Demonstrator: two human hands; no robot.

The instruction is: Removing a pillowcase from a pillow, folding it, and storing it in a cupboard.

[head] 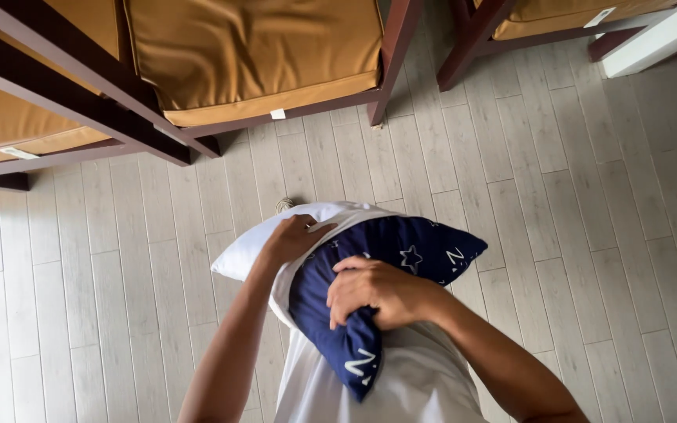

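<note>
pale plank floor point(589, 235) below, tan bunk mattresses point(252, 55) above. left hand point(295, 239), fingers clamped on the white pillow point(248, 251); right hand point(378, 291), fingers bunched on the navy star pillowcase point(401, 251), which runs diagonally, chest-high.

Bare left hand point(291, 237) and bare right hand point(378, 291), both forearms uncovered, no sleeves visible, no rings, watch or bracelets. Plain white cloth top point(401, 384) covers the torso below.
</note>
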